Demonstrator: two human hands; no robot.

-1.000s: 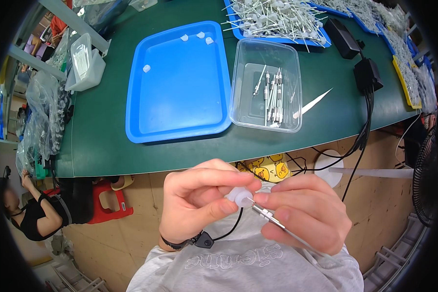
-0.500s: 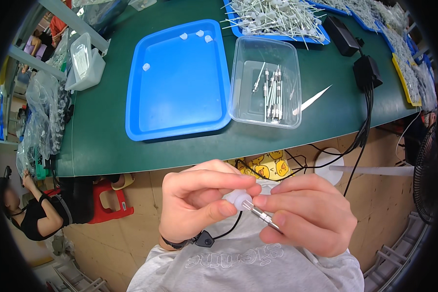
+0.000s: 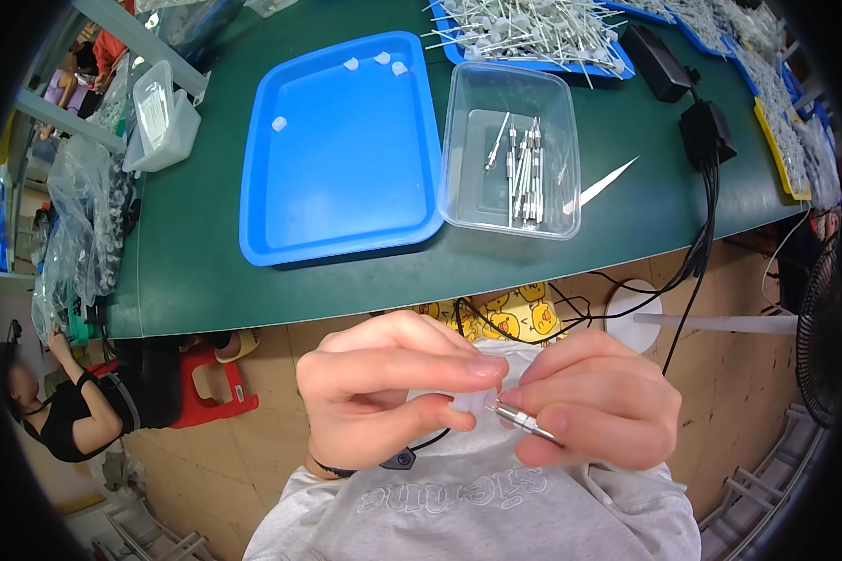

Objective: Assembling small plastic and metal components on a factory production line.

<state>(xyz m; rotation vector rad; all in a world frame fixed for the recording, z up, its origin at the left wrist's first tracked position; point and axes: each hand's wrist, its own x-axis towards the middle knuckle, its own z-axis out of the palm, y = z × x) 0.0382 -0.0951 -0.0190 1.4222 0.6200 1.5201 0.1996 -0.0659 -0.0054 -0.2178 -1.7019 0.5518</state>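
Note:
My left hand (image 3: 379, 388) pinches a small translucent white plastic cap (image 3: 474, 402) between thumb and fingers, in front of my chest. In my right hand (image 3: 603, 397) is a slim, shiny metal rod (image 3: 529, 424) with stepped rings, its thin end pointing left at the cap. That end meets or almost meets the cap; the fingertips hide exactly how. Beyond the hands, on the green table (image 3: 346, 292), stand a shallow blue tray (image 3: 341, 178) with several small white caps along its edges and a clear plastic box (image 3: 477, 201) holding several similar metal rods.
A blue tray heaped with white-stemmed plastic parts (image 3: 533, 37) is at the back. Black power boxes (image 3: 706, 131) trail cables (image 3: 706, 220) over the right edge. A white paper sliver (image 3: 603, 185) lies beside the box. Another person (image 3: 94, 411) sits at left near a red stool (image 3: 217, 383).
Both hands have shifted slightly, and the cap and rod have moved a little to the right. The rod lies at a flatter angle. My left fingers now cover more of the cap.

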